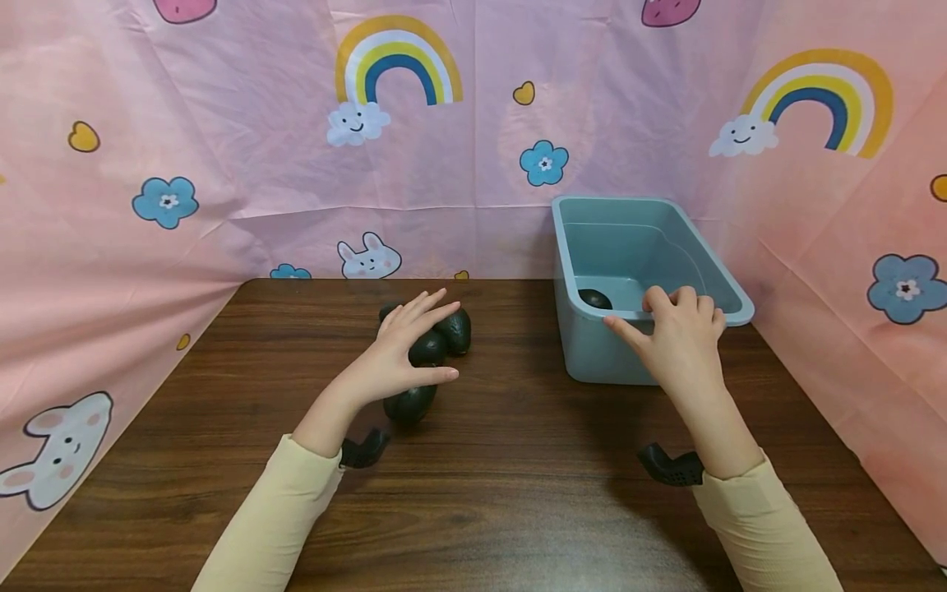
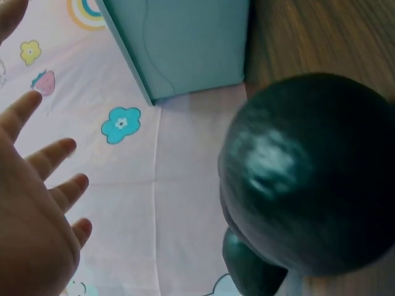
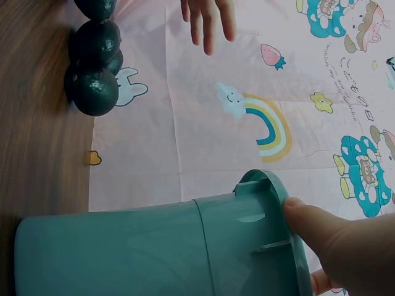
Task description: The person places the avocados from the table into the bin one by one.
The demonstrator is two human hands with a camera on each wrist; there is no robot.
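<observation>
Wooden table [image 1: 510, 493]; dark avocados [image 1: 427, 352] beneath left grip [image 1: 383, 357], apart.

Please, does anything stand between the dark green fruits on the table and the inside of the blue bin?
On the table, nothing visible stands between the dark green fruits and the blue bin; only its raised left rim bars the way in. The right hand grips its near side.
</observation>
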